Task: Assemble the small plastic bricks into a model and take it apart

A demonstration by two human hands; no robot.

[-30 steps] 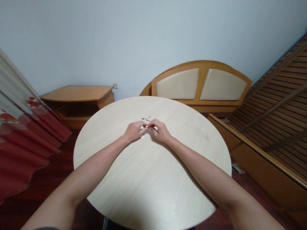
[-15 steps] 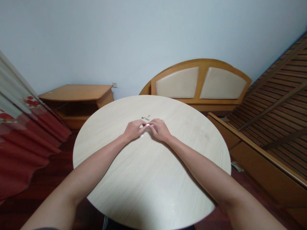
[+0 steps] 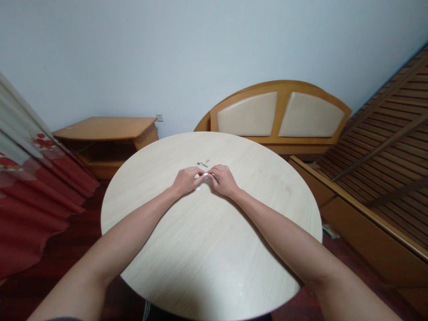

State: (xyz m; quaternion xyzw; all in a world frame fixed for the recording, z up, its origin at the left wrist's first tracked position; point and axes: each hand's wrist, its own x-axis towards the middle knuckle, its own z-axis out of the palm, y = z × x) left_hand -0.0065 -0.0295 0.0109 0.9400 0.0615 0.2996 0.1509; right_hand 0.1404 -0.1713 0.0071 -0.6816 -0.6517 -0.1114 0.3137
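Round pale wood-grain table point(image 3: 217, 249): landmark for all places below; its top spans the middle of the view.
Left hand point(image 3: 187, 180): above the table, a little beyond its centre; thumb and fingertips pinched narrow on a small shiny white piece point(image 3: 206, 174).
Right hand point(image 3: 223, 179): facing the left hand over the same part of the table; narrow pinch on the other end of the white piece.
White piece: between the two sets of fingertips, over the table; too small to tell its make.
Small grey-and-yellow slender parts point(image 3: 203, 163): lying on the table in a loose cluster, just beyond the hands; exact shapes unclear.
Small white scrap point(image 3: 198, 188): on the table, just under the left hand, partly hidden.
Arched wooden headboard with cream panels point(image 3: 246, 115): past the table's far edge, toward the right.
Low orange-brown wooden cabinet point(image 3: 107, 127): past the table's far left edge.
White-and-red flowered curtain point(image 3: 43, 196): left of the table, well apart.
Dark brown slatted wooden frame point(image 3: 394, 147): right of the table.
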